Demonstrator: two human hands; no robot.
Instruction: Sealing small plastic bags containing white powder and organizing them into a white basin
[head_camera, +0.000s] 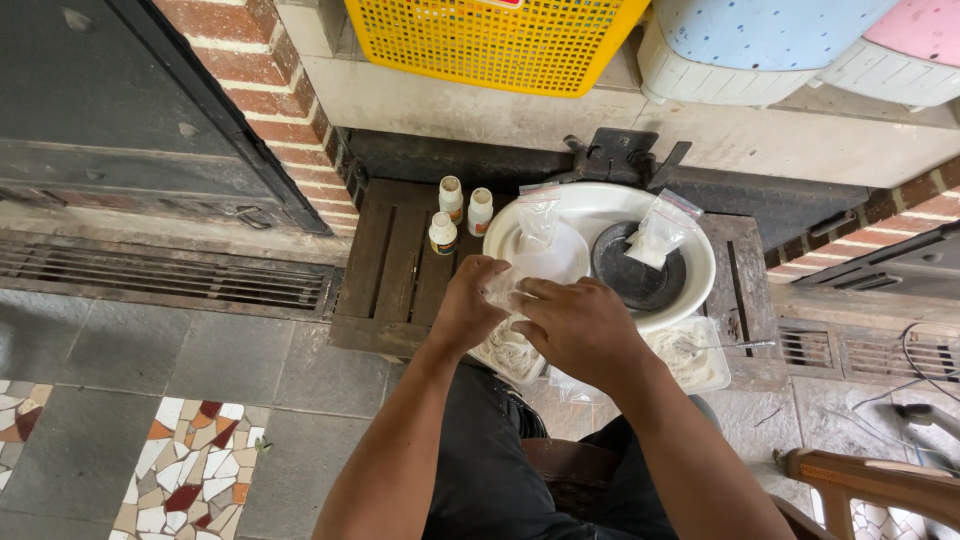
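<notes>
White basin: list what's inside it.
The white basin holds a dark round dish, a white plate and two clear bags of white powder. Hands cover its near edge.

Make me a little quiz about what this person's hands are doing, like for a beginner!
1. True or false: both hands hold a small clear bag.
2. How many small bottles stand on the wooden pallet?
3. What leans on the dark dish in the white basin? A) a spoon B) a bag of white powder C) a bottle

Key: 1 true: left hand and right hand meet on it. 2 three. 3 B.
</notes>
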